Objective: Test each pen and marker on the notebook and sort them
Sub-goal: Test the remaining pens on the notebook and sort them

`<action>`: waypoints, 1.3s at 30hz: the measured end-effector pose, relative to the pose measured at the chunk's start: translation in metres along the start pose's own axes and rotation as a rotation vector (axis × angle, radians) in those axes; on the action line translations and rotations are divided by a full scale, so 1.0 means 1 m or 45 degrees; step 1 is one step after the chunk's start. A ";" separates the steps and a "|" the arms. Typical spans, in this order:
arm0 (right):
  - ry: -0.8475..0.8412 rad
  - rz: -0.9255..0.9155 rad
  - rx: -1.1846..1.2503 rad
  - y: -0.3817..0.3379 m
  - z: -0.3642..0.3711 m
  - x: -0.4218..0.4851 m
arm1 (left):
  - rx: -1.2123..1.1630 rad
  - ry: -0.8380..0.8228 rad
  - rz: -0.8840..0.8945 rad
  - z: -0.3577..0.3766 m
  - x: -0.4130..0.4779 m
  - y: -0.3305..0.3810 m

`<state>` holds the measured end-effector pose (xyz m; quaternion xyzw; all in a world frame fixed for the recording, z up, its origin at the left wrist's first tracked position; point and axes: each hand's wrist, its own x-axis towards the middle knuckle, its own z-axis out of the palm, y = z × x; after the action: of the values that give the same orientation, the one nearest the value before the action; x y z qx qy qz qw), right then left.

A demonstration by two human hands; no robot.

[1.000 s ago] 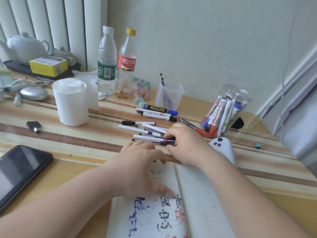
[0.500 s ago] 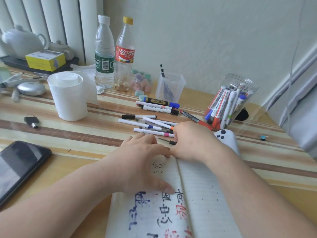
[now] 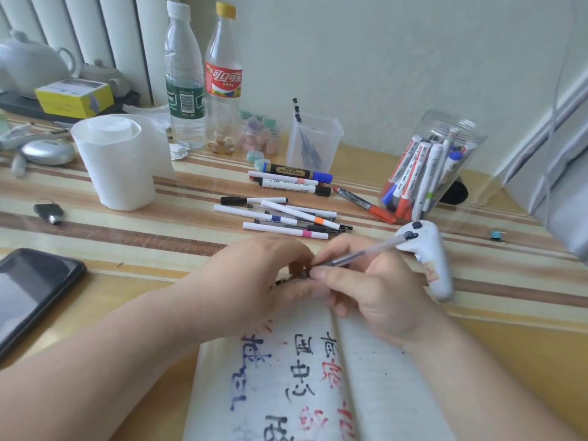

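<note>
The open notebook (image 3: 366, 393) lies at the near edge, covered in blue, black and red writing. My right hand (image 3: 372, 294) grips a thin clear-barrelled pen (image 3: 369, 251) above the top of the notebook, its back end pointing right. My left hand (image 3: 254, 281) meets it at the pen's front end, fingers curled round the tip or cap, which is mostly hidden. Several white pens and markers (image 3: 286, 214) lie loose on the table beyond my hands. A clear jar (image 3: 445, 148) at the right holds several markers. A red marker (image 3: 366, 203) lies beside it.
A white game controller (image 3: 436, 272) lies right of my hand. A phone (image 3: 28, 291) sits at the left, a key fob (image 3: 49, 213) and paper roll (image 3: 117, 160) behind it. Two bottles (image 3: 203, 81), a small clear cup (image 3: 313, 138), teapots and a yellow box stand at the back.
My right hand has lifted a thin pen out of the loose pile and drawn it back over the notebook. My left hand left the page and came up to the pen's tip.
</note>
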<state>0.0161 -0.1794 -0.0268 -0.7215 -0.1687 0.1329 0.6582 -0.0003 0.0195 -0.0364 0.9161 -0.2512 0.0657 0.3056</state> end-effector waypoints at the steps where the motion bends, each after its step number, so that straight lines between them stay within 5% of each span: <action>1: 0.011 -0.018 0.072 0.002 0.000 0.002 | -0.031 0.031 -0.004 0.000 0.000 -0.001; 5: 0.065 -0.031 0.261 0.008 -0.001 0.004 | -0.004 0.035 -0.074 -0.001 0.002 0.000; 16: 0.056 -0.224 -0.026 0.005 0.002 -0.001 | -0.153 -0.076 0.022 0.002 0.002 0.009; 26: 0.144 -0.252 0.050 -0.002 -0.002 -0.005 | -0.203 -0.101 0.070 0.002 0.013 0.013; 34: 0.364 -0.230 0.190 0.002 -0.019 0.003 | 0.134 -0.239 -0.069 -0.002 0.006 -0.011; 39: 0.117 -0.072 0.193 0.009 -0.024 0.002 | 0.186 -0.419 -0.117 -0.001 0.011 -0.007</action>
<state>0.0287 -0.2006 -0.0329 -0.6699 -0.1482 0.0933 0.7215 0.0133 0.0202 -0.0367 0.9447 -0.2503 -0.0809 0.1958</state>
